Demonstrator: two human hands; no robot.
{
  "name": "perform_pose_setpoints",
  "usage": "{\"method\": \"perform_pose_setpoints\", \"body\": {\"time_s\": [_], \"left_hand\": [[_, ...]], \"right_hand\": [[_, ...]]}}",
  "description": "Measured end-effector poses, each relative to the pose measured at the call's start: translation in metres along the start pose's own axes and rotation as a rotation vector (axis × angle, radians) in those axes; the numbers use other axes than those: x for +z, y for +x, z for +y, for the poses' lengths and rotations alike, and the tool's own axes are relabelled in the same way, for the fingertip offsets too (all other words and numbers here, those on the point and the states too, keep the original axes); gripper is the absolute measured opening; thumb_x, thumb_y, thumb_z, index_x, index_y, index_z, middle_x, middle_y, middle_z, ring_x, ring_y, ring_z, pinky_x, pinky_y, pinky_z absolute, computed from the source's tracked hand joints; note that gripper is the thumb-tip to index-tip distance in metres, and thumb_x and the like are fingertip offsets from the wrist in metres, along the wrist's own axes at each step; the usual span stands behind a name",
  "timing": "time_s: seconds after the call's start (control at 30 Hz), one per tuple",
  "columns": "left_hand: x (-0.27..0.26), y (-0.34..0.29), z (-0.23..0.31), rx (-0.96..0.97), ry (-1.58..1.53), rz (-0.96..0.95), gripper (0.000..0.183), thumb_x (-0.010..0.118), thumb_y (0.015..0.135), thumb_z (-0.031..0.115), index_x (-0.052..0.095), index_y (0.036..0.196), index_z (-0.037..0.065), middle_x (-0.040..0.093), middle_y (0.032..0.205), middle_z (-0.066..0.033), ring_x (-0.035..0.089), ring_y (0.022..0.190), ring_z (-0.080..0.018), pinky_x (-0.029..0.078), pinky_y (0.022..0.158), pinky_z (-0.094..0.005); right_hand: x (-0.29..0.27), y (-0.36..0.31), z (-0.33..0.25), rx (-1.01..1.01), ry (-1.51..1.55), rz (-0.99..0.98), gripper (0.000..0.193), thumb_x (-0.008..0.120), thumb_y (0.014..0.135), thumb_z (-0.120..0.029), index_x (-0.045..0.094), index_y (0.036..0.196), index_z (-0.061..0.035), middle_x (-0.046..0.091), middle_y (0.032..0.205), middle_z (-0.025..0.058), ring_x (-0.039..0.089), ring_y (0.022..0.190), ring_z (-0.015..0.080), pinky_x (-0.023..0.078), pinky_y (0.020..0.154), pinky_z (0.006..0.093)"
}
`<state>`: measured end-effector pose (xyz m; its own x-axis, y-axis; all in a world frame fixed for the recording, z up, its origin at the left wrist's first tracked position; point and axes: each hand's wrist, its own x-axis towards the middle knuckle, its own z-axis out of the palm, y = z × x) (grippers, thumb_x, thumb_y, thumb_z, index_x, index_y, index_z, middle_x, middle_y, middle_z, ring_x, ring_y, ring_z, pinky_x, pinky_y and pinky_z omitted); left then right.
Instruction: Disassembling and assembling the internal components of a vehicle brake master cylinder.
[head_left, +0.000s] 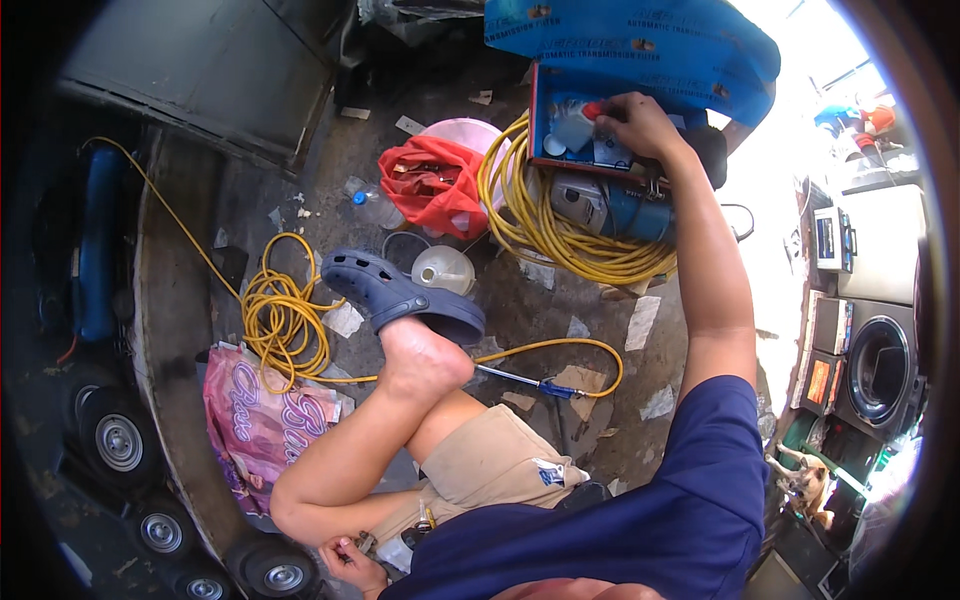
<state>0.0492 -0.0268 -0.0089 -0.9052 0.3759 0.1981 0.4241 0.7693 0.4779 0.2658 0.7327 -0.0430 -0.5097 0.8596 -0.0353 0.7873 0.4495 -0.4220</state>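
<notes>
My right hand (pixel 637 126) reaches into an open blue-lined cardboard box (pixel 630 45) at the far right. Its fingers are closed at the red cap (pixel 592 110) of a small translucent bottle (pixel 572 128). Beside the bottle in the box are a small white round piece and other small items, partly hidden by the hand. My left hand (pixel 352 566) rests low by my lap, its fingers curled around something small and dark. A small metal piece (pixel 366 543) shows against it, but its kind is unclear.
A yellow hose coil (pixel 520 215) leans by a blue and silver machine (pixel 640 212) under the box. Another yellow hose (pixel 285 325) runs to a blow gun (pixel 555 389). A red bag (pixel 432 180), plastic bottle (pixel 375 205), wheels (pixel 120 442) and dog (pixel 803 485) are around.
</notes>
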Motion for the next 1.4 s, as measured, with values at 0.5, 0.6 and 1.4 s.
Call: {"method": "perform_pose_setpoints", "body": {"time_s": [0.5, 0.6, 1.4], "left_hand": [[0.008, 0.0, -0.032, 0.093, -0.092, 0.091, 0.027, 0.075, 0.096, 0.024, 0.066, 0.09, -0.001, 0.064, 0.075, -0.012, 0.063, 0.069, -0.0219, 0.053, 0.061, -0.0349], [0.012, 0.003, -0.031, 0.142, -0.048, 0.115, 0.02, 0.074, 0.091, 0.019, 0.066, 0.085, 0.002, 0.063, 0.066, -0.0088, 0.063, 0.059, -0.0237, 0.052, 0.055, -0.0364], [0.002, 0.038, 0.034, 0.388, 0.145, -0.05, 0.034, 0.065, 0.097, 0.031, 0.06, 0.091, -0.001, 0.057, 0.091, -0.0155, 0.056, 0.086, -0.0348, 0.044, 0.082, -0.0441]], "right_hand": [[-0.038, -0.042, 0.017, 0.259, -0.342, -0.153, 0.033, 0.066, 0.082, -0.008, 0.075, 0.113, -0.0079, 0.071, 0.119, 0.0186, 0.068, 0.112, 0.0372, 0.056, 0.094, 0.047], [-0.03, -0.043, 0.043, 0.287, -0.443, -0.075, 0.034, 0.069, 0.082, -0.016, 0.073, 0.116, -0.0081, 0.068, 0.125, 0.0179, 0.067, 0.113, 0.0383, 0.056, 0.094, 0.0478], [-0.042, -0.106, 0.018, 0.274, 0.926, 0.236, 0.015, 0.069, 0.098, -0.015, 0.06, 0.105, -0.0059, 0.076, 0.106, 0.0102, 0.055, 0.063, 0.0055, 0.039, 0.051, 0.0226]]}}
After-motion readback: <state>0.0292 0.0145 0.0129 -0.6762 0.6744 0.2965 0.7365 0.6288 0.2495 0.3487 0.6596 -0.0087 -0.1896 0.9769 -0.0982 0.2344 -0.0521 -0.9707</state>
